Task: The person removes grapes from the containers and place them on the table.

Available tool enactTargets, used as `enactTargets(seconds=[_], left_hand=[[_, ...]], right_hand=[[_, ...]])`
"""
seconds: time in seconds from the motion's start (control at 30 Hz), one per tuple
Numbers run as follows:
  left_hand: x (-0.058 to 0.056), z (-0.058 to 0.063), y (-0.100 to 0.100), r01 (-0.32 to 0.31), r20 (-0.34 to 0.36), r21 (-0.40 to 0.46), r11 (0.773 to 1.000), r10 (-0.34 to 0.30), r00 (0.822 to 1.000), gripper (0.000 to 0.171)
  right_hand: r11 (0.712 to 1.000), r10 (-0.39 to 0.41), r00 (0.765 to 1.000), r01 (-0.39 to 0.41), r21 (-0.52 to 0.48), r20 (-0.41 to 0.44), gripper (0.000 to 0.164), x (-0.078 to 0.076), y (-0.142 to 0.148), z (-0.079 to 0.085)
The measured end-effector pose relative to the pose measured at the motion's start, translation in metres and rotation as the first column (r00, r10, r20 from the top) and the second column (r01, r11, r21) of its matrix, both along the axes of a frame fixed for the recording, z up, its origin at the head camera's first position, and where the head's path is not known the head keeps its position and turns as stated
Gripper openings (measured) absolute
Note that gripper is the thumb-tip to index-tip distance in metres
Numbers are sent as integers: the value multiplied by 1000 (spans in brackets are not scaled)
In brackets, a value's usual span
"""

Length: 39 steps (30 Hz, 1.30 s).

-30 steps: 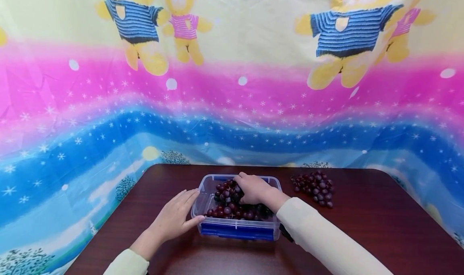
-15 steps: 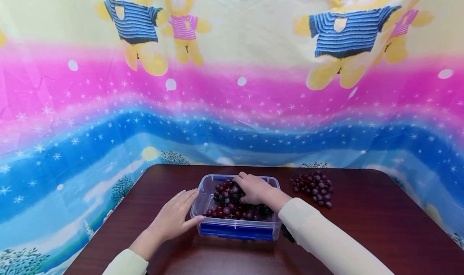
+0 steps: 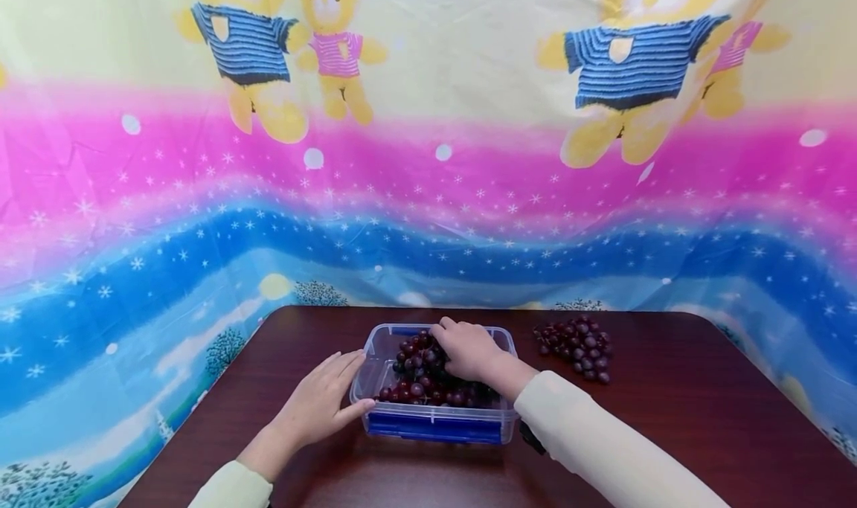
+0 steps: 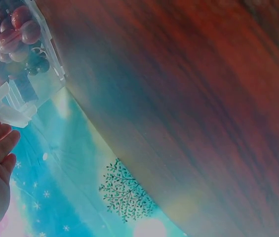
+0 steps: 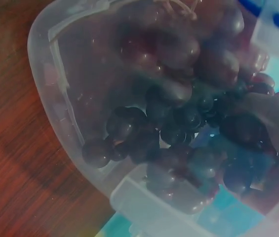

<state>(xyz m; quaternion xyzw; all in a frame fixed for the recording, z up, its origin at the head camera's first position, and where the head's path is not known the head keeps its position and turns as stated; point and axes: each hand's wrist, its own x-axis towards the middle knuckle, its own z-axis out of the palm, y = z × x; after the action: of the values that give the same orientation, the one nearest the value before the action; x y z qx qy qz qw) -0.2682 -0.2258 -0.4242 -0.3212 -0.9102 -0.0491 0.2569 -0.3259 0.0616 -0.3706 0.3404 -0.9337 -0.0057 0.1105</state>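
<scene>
A clear plastic container point(image 3: 434, 419) with blue clips stands on the table, holding bunches of dark red grapes point(image 3: 416, 389). My right hand point(image 3: 469, 350) reaches in over the far right side, its fingers curled down on a bunch; the fingertips are hidden among the grapes. The left hand point(image 3: 324, 395) is spread along the container's left side, fingers straight, thumb at the front left corner. In the left wrist view, those fingers point(image 4: 1, 140) lie at a clip flap. Through the right wrist view's hazy container wall, grapes point(image 5: 174, 113) fill much of the picture.
Another bunch of grapes point(image 3: 579, 346) lies on the dark wood table point(image 3: 676, 404), right of the container. Behind the table hangs a cloth point(image 3: 428, 218) printed with bears and snowflakes, which also shows beyond the table's left and right edges.
The view has tilted slightly, so everything sits a few pixels to the left. Both hands, the container and the grapes keep nearly the same places.
</scene>
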Motion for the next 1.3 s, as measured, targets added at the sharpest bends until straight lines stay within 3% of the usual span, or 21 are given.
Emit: enactTargets(seconds=[0.37, 0.63, 0.73, 1.1, 1.3], left_hand=[[2, 0, 1, -2, -12, -11, 1000, 2, 1000, 71], [2, 1, 1, 2, -19, -14, 1000, -3, 1000, 73], [2, 1, 1, -1, -14, -13, 1000, 1, 1000, 72], [3, 2, 1, 4, -21, -10, 1000, -4, 1000, 72], [2, 1, 1, 23, -36, 0, 1000, -23, 999, 72]], right_hand=[[1000, 11, 978, -10, 9, -208, 35, 8, -3, -5], [999, 33, 960, -31, 12, -279, 33, 11, -2, -4], [998, 52, 942, -43, 36, -332, 32, 13, -1, -3], [995, 104, 842, -86, 58, -530, 22, 14, 1, -5], [995, 99, 847, -73, 71, -523, 30, 16, 2, -4]])
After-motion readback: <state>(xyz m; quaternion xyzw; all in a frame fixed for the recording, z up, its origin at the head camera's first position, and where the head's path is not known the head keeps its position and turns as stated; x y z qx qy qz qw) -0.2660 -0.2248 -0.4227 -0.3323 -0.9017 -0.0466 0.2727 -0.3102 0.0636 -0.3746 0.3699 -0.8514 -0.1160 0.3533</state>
